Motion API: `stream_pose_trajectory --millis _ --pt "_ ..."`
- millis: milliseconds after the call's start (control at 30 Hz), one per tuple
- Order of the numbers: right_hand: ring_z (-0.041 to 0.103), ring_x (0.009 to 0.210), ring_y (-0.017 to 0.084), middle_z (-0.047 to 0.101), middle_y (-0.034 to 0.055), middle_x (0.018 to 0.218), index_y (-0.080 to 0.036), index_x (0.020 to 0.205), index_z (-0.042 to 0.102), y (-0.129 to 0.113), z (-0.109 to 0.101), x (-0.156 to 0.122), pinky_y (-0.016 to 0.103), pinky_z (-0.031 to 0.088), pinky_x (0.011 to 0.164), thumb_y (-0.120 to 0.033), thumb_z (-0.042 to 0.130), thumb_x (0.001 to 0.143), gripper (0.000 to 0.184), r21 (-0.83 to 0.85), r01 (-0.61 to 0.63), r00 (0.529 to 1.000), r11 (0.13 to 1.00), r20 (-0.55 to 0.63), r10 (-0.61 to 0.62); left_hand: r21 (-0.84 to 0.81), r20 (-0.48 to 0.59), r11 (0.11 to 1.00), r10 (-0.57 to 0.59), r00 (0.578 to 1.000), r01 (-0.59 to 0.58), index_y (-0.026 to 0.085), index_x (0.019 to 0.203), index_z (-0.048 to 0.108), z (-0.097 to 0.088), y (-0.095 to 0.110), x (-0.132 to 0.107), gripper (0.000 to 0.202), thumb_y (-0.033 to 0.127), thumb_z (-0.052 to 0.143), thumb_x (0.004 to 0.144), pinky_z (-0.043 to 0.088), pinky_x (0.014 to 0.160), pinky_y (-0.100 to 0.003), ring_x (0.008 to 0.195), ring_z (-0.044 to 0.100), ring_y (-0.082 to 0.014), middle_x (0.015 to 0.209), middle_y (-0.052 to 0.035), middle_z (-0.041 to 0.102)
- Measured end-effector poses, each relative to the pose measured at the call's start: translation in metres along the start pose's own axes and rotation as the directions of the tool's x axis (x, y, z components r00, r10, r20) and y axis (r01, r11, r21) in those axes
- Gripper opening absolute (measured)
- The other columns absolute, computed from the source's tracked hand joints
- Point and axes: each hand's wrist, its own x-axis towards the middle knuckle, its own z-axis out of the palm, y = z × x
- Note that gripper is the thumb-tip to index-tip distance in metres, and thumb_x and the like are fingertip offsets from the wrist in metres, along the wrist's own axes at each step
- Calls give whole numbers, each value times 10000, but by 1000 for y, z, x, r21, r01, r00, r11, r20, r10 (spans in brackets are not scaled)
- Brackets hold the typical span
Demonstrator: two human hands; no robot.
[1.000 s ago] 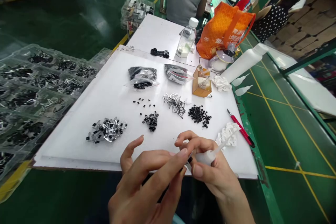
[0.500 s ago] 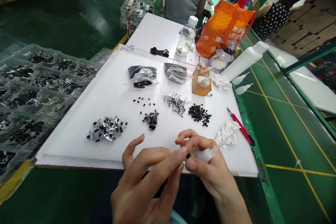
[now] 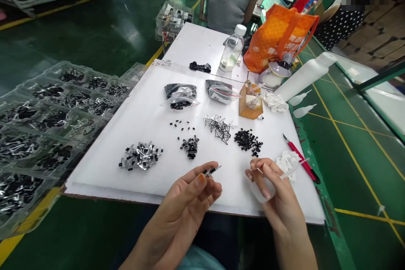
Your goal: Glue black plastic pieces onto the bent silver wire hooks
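Note:
My left hand [image 3: 190,196] pinches a small black and silver metal part [image 3: 211,171] between thumb and fingers, just above the near edge of the white foam board [image 3: 142,114]. My right hand [image 3: 272,194] is closed round a small clear squeeze bottle [image 3: 267,185] whose thin nozzle points right, toward a crumpled white tissue [image 3: 287,162]. The two hands are apart. On the board lie a heap of silver and black parts [image 3: 141,156], a small heap of black pieces [image 3: 190,147], bent metal clips [image 3: 218,124] and another heap of black pieces [image 3: 248,140].
A red-handled knife [image 3: 300,158] lies at the board's right edge. Behind are two plastic bags of parts [image 3: 180,95], a small cardboard box [image 3: 249,103], a water bottle [image 3: 232,48], an orange bag [image 3: 278,38] and a white bottle [image 3: 303,76]. Clear trays of parts [image 3: 47,118] fill the left. Two people stand at the far end.
My hands were joined, nozzle against the part; they have now separated, the left keeping the part and the right the bottle. The view has shifted slightly.

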Motion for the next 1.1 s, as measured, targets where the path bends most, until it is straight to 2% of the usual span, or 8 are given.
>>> stream_pose_trajectory --millis 67,133,200,233,367,533,933,1100 --pt "375 565 75 614 -39 761 -232 793 736 4 -7 3 284 466 867 -446 830 786 234 -19 4 999 1000 -34 -4 294 -72 917 301 951 -268 306 1032 824 -11 7 3 386 478 920 701 593 860 -277 892 696 -174 872 -1 722" --pt "379 562 69 633 -31 799 -229 812 743 8 -15 6 282 468 808 -466 831 783 255 -75 17 997 997 -70 -22 678 -28 497 754 657 -541 339 1053 809 -29 21 7 295 437 857 779 565 900 -312 1022 663 -218 1061 -13 709" --pt "386 551 72 659 -12 846 -227 855 753 12 -23 11 289 451 703 -504 818 786 293 -182 21 995 983 -89 -37 930 133 17 916 378 -368 319 1103 790 -52 38 13 272 414 772 849 499 1052 -464 1217 582 -317 1210 -61 645" --pt "399 549 80 672 2 869 -227 891 759 12 -25 13 292 428 649 -532 804 790 325 -258 15 995 966 -87 -39 962 195 -108 913 358 -249 298 1097 786 -64 47 16 252 415 725 882 436 1118 -539 1288 539 -357 1248 -84 631" --pt "495 600 151 695 37 843 -225 1051 764 7 -20 25 318 389 611 -612 699 836 447 -657 46 996 753 -32 -88 966 258 -218 862 436 -140 277 1051 792 -102 71 25 249 425 685 882 387 1117 -691 1335 529 -442 1311 -127 630" --pt "589 711 201 729 41 923 -220 1044 742 -1 18 45 356 432 747 -475 632 876 324 -876 235 958 422 136 -251 965 260 -217 850 459 -146 314 1185 753 -113 77 24 334 441 694 882 446 1105 -638 1327 574 -396 1366 -90 637" --pt "614 815 264 707 75 934 -233 849 575 19 46 60 338 344 688 -365 520 949 175 -933 261 934 250 178 -311 920 212 -90 933 290 -382 302 1022 766 -62 42 9 121 312 679 939 497 1037 -373 1237 634 -256 1226 -19 694" --pt "625 777 246 700 59 867 -231 829 571 17 40 60 338 386 708 -356 516 949 181 -913 302 932 273 222 -288 807 388 -100 833 394 -582 326 1086 732 -38 9 24 227 164 649 950 527 979 -292 1125 663 -172 1172 -3 667"
